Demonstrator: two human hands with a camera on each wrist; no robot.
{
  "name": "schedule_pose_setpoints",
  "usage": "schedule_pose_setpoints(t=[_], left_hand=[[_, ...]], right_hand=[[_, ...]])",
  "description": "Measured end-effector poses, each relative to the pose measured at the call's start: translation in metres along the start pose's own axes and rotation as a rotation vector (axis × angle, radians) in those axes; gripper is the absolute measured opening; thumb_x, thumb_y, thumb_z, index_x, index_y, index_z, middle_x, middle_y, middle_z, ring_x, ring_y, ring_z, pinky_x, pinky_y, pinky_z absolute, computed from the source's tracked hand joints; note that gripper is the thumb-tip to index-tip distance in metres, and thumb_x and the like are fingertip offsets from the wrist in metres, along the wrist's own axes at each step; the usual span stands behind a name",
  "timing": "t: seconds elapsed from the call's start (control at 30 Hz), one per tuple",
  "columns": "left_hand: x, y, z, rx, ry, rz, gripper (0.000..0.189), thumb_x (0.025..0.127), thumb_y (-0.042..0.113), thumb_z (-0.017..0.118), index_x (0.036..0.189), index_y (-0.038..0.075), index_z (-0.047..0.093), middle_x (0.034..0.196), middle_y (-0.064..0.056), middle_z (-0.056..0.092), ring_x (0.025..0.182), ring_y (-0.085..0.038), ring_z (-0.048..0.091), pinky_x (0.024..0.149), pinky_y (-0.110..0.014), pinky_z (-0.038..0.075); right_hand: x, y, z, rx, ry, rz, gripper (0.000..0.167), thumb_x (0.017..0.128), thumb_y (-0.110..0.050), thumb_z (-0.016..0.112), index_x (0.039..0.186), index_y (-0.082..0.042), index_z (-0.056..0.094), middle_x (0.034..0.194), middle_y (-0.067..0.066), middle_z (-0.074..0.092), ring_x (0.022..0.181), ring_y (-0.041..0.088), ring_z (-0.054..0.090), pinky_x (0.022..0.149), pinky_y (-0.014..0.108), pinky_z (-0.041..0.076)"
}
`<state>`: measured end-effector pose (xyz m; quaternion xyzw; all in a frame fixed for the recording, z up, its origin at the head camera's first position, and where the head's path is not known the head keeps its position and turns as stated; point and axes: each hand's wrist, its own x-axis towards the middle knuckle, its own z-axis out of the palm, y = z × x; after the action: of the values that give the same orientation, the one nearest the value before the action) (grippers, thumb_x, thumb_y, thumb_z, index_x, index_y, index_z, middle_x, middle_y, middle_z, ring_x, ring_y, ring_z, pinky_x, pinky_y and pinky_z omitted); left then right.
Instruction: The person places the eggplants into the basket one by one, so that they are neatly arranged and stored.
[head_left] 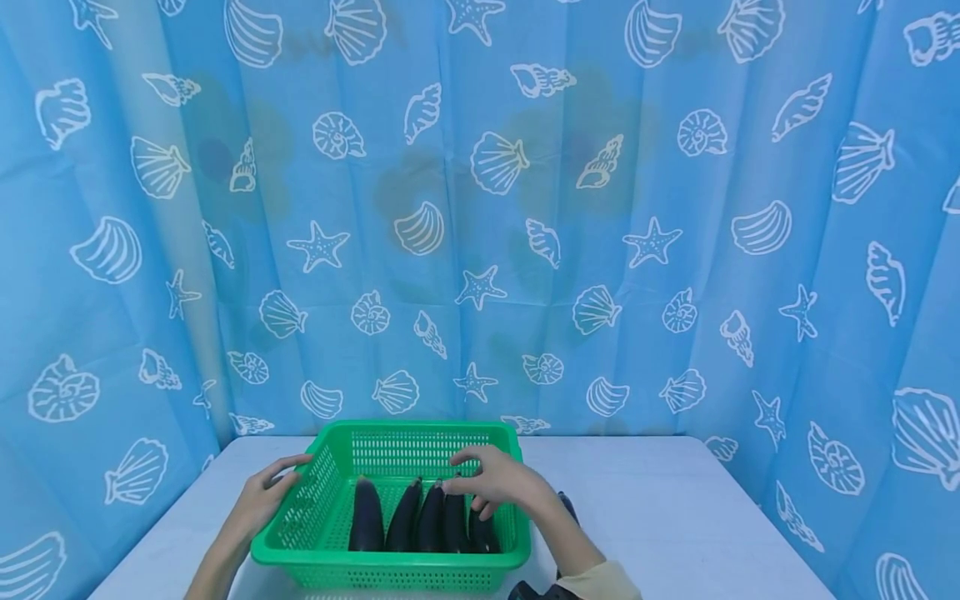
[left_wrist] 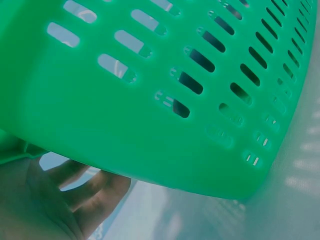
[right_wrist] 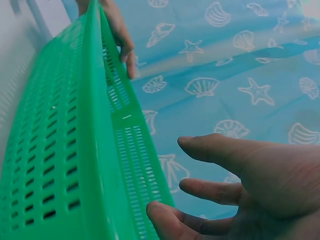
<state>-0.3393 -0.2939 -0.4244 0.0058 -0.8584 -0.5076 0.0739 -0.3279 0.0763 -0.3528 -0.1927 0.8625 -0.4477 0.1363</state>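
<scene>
A green plastic basket (head_left: 390,560) with slotted walls stands on the table. Several dark purple eggplants (head_left: 402,518) lie side by side in it, toward the right. My left hand (head_left: 264,498) rests at the basket's left rim, fingers extended against it; the left wrist view shows those fingers (left_wrist: 102,192) beyond the rim. Over the basket's right side hovers my right hand (head_left: 491,477), above the rightmost eggplants (head_left: 482,533). In the right wrist view its thumb and fingers are spread, with nothing between them. The right hand partly covers the eggplants.
A white table (head_left: 645,517) extends to both sides of the basket. Just right of it, a dark elongated thing (head_left: 567,505) is mostly hidden behind my right forearm. A blue curtain (head_left: 480,250) with white shells and starfish hangs behind the table.
</scene>
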Motion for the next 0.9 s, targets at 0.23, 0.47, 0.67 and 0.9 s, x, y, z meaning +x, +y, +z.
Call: schedule_pose_setpoints(t=[0.23,0.47,0.67,0.9], left_hand=[[-0.002,0.001,-0.001,0.005,-0.002,0.005,0.049,0.105,0.038,0.044,0.144,0.010,0.049,0.147,-0.028,0.044,0.123,-0.042,0.056,0.092,-0.042,0.059],[-0.003,0.002,-0.001,0.002,-0.008,0.010,0.049,0.105,0.039,0.044,0.144,0.010,0.049,0.150,-0.027,0.040,0.127,-0.045,0.052,0.096,-0.045,0.057],[-0.002,0.002,-0.001,0.002,-0.011,0.012,0.049,0.105,0.040,0.044,0.144,0.011,0.049,0.152,-0.025,0.039,0.127,-0.044,0.051,0.100,-0.047,0.054],[-0.002,0.002,-0.001,0.008,-0.011,0.004,0.049,0.105,0.038,0.044,0.145,0.010,0.049,0.152,-0.027,0.038,0.128,-0.046,0.050,0.099,-0.048,0.055]], right_hand=[[-0.013,0.008,-0.015,-0.002,0.026,-0.036,0.049,0.091,-0.033,0.070,0.134,-0.011,0.058,0.098,0.011,0.067,0.074,0.024,0.066,0.058,0.036,0.064],[-0.025,0.015,-0.027,-0.019,0.061,-0.062,0.053,0.091,-0.037,0.070,0.135,-0.010,0.057,0.097,0.010,0.067,0.078,0.026,0.067,0.058,0.035,0.064],[-0.035,0.021,-0.034,-0.029,0.095,-0.061,0.054,0.090,-0.037,0.070,0.135,-0.010,0.057,0.095,0.010,0.066,0.075,0.022,0.066,0.056,0.033,0.063],[-0.044,0.032,-0.043,-0.025,0.107,-0.069,0.060,0.091,-0.042,0.069,0.137,-0.007,0.054,0.100,0.012,0.067,0.076,0.019,0.067,0.057,0.034,0.064]])
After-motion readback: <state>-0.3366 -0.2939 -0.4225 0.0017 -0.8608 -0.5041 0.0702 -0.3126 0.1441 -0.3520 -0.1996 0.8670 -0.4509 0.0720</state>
